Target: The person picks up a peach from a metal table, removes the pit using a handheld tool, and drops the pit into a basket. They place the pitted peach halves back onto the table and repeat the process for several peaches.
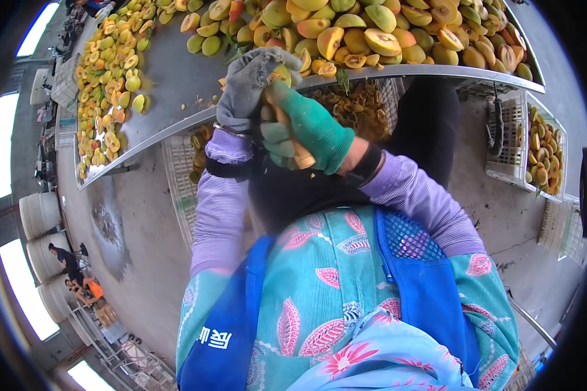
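Observation:
My left hand (246,85), in a grey glove, is closed around a yellow-green peach (281,73) just off the table's near edge. My right hand (316,124), in a green glove, grips a tool by its wooden handle (302,155). The tool's working end meets the peach, but the fingers hide its shape. Beyond both hands, a large heap of halved peaches (378,40) lies on the metal table (176,62). Some show orange flesh and hollowed middles.
More cut peaches (114,78) spread along the table's left side. Below the edge, a crate holds brown-orange scraps (355,111). A white crate (507,140) of peach halves stands on the floor at right. White tubs (40,215) and people (72,264) are far left.

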`<act>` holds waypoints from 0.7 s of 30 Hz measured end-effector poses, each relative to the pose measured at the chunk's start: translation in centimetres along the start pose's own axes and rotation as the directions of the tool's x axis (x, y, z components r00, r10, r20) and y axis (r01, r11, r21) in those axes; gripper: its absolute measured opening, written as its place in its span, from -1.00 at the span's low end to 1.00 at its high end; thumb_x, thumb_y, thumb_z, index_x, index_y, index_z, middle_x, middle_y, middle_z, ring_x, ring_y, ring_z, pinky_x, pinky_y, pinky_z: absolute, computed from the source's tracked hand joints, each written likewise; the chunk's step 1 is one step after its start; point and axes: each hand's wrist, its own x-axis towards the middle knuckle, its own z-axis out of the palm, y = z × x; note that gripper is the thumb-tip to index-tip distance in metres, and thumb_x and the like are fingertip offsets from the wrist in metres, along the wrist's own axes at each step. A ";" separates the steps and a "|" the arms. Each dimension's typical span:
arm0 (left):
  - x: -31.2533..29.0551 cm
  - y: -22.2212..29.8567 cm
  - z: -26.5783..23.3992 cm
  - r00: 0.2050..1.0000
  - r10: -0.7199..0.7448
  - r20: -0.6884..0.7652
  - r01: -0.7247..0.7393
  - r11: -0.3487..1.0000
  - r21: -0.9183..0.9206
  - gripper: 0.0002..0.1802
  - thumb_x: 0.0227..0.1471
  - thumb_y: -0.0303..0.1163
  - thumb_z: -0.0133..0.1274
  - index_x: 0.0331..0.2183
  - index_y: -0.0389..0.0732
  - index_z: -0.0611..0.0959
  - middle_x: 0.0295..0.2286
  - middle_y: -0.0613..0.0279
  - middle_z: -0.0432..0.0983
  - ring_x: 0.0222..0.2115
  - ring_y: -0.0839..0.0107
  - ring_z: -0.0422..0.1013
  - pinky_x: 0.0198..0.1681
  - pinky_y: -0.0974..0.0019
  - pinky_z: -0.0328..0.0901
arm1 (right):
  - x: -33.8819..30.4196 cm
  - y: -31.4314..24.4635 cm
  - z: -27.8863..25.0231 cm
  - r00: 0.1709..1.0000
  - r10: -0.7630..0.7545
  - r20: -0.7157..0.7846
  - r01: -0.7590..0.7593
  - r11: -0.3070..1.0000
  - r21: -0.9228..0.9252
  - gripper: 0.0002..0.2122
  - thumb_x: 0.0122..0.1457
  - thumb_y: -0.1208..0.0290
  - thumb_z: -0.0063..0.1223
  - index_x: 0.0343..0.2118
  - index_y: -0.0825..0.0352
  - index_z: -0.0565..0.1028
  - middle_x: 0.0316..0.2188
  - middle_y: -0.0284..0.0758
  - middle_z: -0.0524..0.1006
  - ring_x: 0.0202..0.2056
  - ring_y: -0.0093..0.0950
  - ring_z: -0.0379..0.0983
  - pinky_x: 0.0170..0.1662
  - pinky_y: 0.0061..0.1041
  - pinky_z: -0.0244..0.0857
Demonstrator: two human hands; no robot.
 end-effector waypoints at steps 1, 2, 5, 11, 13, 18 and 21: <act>0.3 -0.3 0.1 0.999 -0.004 0.038 0.006 0.999 -0.051 -0.64 0.16 -0.23 -0.11 -0.34 -0.37 0.58 -0.46 0.10 0.51 -0.44 0.37 0.45 -0.34 0.38 0.36 | 0.2 0.5 0.2 0.995 -0.024 -0.096 0.014 0.995 -0.096 -0.63 0.21 -0.12 -0.20 -0.43 0.12 0.27 -0.73 -0.58 0.20 -0.78 -0.67 0.08 -0.74 -0.63 -0.03; 0.4 -0.3 0.0 0.999 -0.002 0.041 0.004 0.999 -0.051 -0.64 0.16 -0.23 -0.11 -0.34 -0.37 0.58 -0.46 0.10 0.51 -0.44 0.37 0.45 -0.34 0.38 0.36 | 0.1 0.3 0.1 0.995 -0.027 -0.097 0.017 0.995 -0.097 -0.63 0.21 -0.12 -0.20 -0.43 0.12 0.27 -0.73 -0.58 0.20 -0.78 -0.67 0.08 -0.74 -0.63 -0.03; 0.9 -0.4 -0.4 0.996 -0.033 0.089 0.027 0.997 0.074 -0.64 0.16 -0.25 -0.11 -0.36 -0.38 0.59 -0.46 0.08 0.51 -0.45 0.35 0.45 -0.32 0.36 0.35 | -0.5 -0.7 -1.2 0.992 0.104 0.065 -0.108 0.992 0.065 -0.65 0.23 -0.09 -0.22 -0.41 0.12 0.27 -0.73 -0.57 0.19 -0.80 -0.67 0.07 -0.75 -0.62 0.01; 1.1 -0.2 1.7 0.980 0.015 0.199 -0.024 0.999 0.043 -0.63 0.15 -0.17 -0.07 -0.41 -0.28 0.64 -0.51 0.23 0.52 -0.45 0.49 0.44 -0.35 0.43 0.33 | -1.0 0.2 -1.1 0.994 0.012 0.109 -0.028 0.989 0.142 -0.66 0.27 -0.05 -0.27 -0.42 0.13 0.31 -0.73 -0.61 0.18 -0.77 -0.70 0.09 -0.69 -0.64 0.03; 0.2 -0.3 2.7 0.992 0.124 -0.036 -0.125 0.992 -0.001 -0.67 0.14 -0.18 -0.06 -0.31 -0.26 0.60 -0.50 0.17 0.53 -0.46 0.42 0.45 -0.38 0.36 0.38 | -1.0 0.2 -1.5 0.975 -0.027 0.220 -0.045 0.947 0.317 -0.64 0.28 -0.04 -0.30 -0.43 0.15 0.37 -0.73 -0.63 0.19 -0.74 -0.71 0.12 -0.63 -0.63 0.08; -2.0 -3.2 2.2 0.989 -0.069 -0.130 -0.042 0.714 -0.699 -0.70 0.11 -0.20 -0.04 -0.25 -0.25 0.53 -0.51 0.06 0.50 -0.50 0.23 0.45 -0.46 0.27 0.40 | -1.7 -0.8 -0.8 0.961 0.186 0.205 -0.216 0.967 0.133 -0.61 0.28 -0.04 -0.30 -0.45 0.19 0.34 -0.73 -0.59 0.23 -0.77 -0.71 0.09 -0.70 -0.66 0.01; -6.0 -3.3 -3.0 0.874 -0.174 -0.453 -0.277 0.588 -0.760 -0.69 0.08 -0.12 0.01 -0.27 -0.17 0.56 -0.43 0.10 0.49 -0.53 0.36 0.40 -0.55 0.38 0.33 | -3.8 -0.2 1.5 0.980 0.096 0.173 -0.024 0.927 -0.375 -0.63 0.26 -0.04 -0.27 -0.46 0.18 0.33 -0.72 -0.50 0.27 -0.76 -0.64 0.14 -0.68 -0.63 0.07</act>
